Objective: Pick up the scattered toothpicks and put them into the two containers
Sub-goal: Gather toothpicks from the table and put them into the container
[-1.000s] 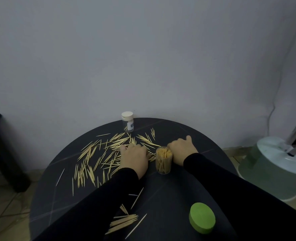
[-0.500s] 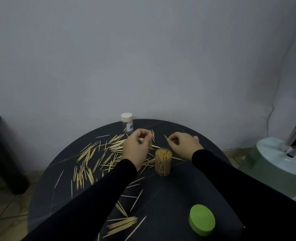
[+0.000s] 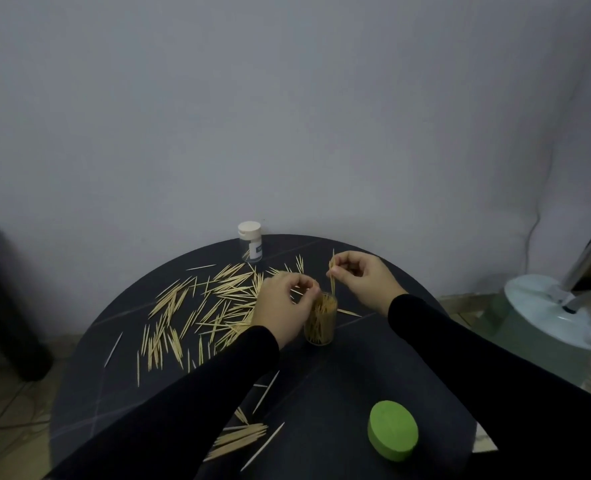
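Lowest in the frame, a small bundle of toothpicks (image 3: pixel 240 438) lies near the table's (image 3: pixel 322 393) front edge, partly under your left sleeve; a careless drag of that arm could sweep them to the floor. To the lower right sits the green lid (image 3: pixel 393 435), well apart from everything and unlikely to trouble you.

At mid-frame stands the clear open container (image 3: pixel 320 318), already crowded with upright toothpicks. Your left hand (image 3: pixel 282 306) is curled at its left rim, fingertips pinched together; whether they hold a toothpick you cannot tell from here. Your right hand (image 3: pixel 365 282) pinches a few toothpicks (image 3: pixel 332 275) upright, their lower tips just at the container's mouth. The risk is plain: the container is light and narrow, and a nudge from either hand could tip it and spill everything. Packed sticks may also block the new ones, so they skid off the rim.

Left of centre, the main scatter (image 3: pixel 197 306) remains on the table. Farthest back, the capped white-lidded container (image 3: pixel 250 241) stands near the wall, shut and holding very few.
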A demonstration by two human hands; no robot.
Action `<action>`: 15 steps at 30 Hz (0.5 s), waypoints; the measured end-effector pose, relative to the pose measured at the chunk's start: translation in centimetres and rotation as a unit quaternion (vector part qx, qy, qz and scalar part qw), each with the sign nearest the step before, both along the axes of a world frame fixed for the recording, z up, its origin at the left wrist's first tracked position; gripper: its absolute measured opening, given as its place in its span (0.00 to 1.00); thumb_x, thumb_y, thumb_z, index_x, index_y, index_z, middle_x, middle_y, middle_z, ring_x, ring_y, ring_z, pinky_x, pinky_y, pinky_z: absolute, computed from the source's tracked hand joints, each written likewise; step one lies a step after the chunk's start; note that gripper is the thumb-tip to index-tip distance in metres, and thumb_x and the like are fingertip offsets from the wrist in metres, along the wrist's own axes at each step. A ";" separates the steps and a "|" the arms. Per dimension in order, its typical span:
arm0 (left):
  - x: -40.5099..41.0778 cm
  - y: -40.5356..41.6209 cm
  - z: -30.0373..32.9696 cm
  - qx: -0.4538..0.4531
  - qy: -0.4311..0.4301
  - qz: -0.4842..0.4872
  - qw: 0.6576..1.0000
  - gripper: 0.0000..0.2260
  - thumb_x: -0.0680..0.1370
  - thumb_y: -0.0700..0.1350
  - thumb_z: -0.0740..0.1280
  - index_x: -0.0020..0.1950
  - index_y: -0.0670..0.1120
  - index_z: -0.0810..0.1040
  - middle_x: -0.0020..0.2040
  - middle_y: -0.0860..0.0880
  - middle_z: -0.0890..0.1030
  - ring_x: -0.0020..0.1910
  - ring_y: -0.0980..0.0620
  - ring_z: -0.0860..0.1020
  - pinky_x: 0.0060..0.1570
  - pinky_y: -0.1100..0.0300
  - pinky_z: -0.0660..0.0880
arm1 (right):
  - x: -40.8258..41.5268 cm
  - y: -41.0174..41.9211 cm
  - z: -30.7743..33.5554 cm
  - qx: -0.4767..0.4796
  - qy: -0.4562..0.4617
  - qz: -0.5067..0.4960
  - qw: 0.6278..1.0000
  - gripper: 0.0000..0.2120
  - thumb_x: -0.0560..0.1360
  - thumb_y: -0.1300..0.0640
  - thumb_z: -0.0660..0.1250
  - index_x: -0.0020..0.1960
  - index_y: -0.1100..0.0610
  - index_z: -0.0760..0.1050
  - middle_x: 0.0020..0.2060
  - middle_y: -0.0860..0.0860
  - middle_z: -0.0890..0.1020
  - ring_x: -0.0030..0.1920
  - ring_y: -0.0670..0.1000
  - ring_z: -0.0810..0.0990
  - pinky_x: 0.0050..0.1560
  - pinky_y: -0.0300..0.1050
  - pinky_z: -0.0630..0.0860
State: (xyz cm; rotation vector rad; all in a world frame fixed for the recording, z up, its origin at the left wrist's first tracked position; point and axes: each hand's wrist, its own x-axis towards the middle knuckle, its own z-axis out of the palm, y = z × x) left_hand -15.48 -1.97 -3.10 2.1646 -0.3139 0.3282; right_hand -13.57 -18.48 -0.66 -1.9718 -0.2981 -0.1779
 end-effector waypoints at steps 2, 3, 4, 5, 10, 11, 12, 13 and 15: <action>0.0 0.2 0.1 -0.005 -0.027 0.000 1.000 0.04 0.78 0.49 0.65 0.52 0.57 0.77 0.50 0.59 0.75 0.55 0.56 0.73 0.56 0.54 0.73 | -0.1 0.1 0.0 0.012 -0.001 0.003 1.000 0.07 0.77 0.61 0.66 0.46 0.49 0.76 0.45 0.51 0.83 0.51 0.51 0.81 0.56 0.44 0.77; 0.0 0.3 0.2 -0.011 -0.036 -0.005 0.999 0.07 0.79 0.48 0.64 0.55 0.56 0.77 0.50 0.60 0.75 0.54 0.57 0.73 0.55 0.55 0.73 | -0.1 0.3 -0.1 0.019 -0.001 0.005 1.000 0.07 0.77 0.60 0.66 0.46 0.48 0.77 0.46 0.51 0.83 0.51 0.50 0.81 0.56 0.43 0.77; -0.1 0.4 0.2 -0.018 -0.043 -0.009 0.999 0.08 0.79 0.47 0.63 0.58 0.55 0.76 0.51 0.60 0.75 0.54 0.57 0.73 0.55 0.55 0.73 | -0.2 0.4 -0.1 0.023 -0.001 0.008 1.000 0.07 0.77 0.60 0.66 0.47 0.48 0.77 0.46 0.50 0.83 0.51 0.49 0.81 0.54 0.41 0.77; 0.0 0.5 0.3 -0.021 -0.048 -0.010 0.999 0.09 0.80 0.46 0.62 0.59 0.53 0.76 0.51 0.59 0.75 0.54 0.57 0.73 0.55 0.56 0.73 | -0.3 0.6 -0.1 0.021 -0.002 0.012 1.000 0.07 0.77 0.60 0.66 0.48 0.48 0.78 0.46 0.49 0.83 0.50 0.48 0.81 0.52 0.38 0.76; 0.0 1.1 0.4 -0.035 -0.096 -0.030 0.994 0.14 0.80 0.49 0.61 0.65 0.52 0.74 0.54 0.56 0.77 0.49 0.57 0.72 0.51 0.57 0.73 | -0.4 0.7 -0.1 0.010 0.001 0.026 1.000 0.08 0.77 0.58 0.66 0.54 0.50 0.80 0.48 0.47 0.83 0.52 0.45 0.80 0.52 0.36 0.76; 0.0 1.0 0.7 -0.046 -0.099 -0.036 0.993 0.15 0.80 0.51 0.62 0.66 0.53 0.73 0.52 0.57 0.77 0.47 0.58 0.72 0.48 0.59 0.73 | -0.5 0.7 -0.2 0.010 0.002 0.032 0.999 0.08 0.77 0.58 0.67 0.54 0.51 0.80 0.48 0.48 0.84 0.52 0.45 0.81 0.53 0.38 0.77; -0.1 0.9 0.9 -0.058 -0.097 -0.038 0.993 0.16 0.79 0.51 0.63 0.66 0.53 0.73 0.51 0.57 0.78 0.44 0.60 0.72 0.45 0.62 0.73 | -0.6 0.8 -0.3 0.012 0.005 0.043 0.999 0.08 0.77 0.57 0.67 0.54 0.51 0.81 0.48 0.49 0.84 0.51 0.46 0.81 0.52 0.39 0.78; -0.1 0.7 1.2 -0.070 -0.094 -0.033 0.993 0.15 0.79 0.50 0.65 0.65 0.53 0.75 0.49 0.57 0.78 0.42 0.62 0.73 0.42 0.66 0.72 | -0.7 0.9 -0.3 0.016 0.008 0.053 0.998 0.07 0.76 0.57 0.68 0.53 0.51 0.81 0.47 0.49 0.84 0.50 0.46 0.82 0.51 0.39 0.79; 0.0 0.5 1.3 -0.079 -0.092 -0.017 0.992 0.10 0.78 0.46 0.67 0.59 0.52 0.78 0.47 0.56 0.79 0.39 0.67 0.72 0.38 0.72 0.70 | -0.8 0.9 -0.4 0.004 0.010 0.061 0.998 0.06 0.75 0.57 0.70 0.51 0.50 0.82 0.45 0.48 0.84 0.47 0.42 0.82 0.46 0.35 0.78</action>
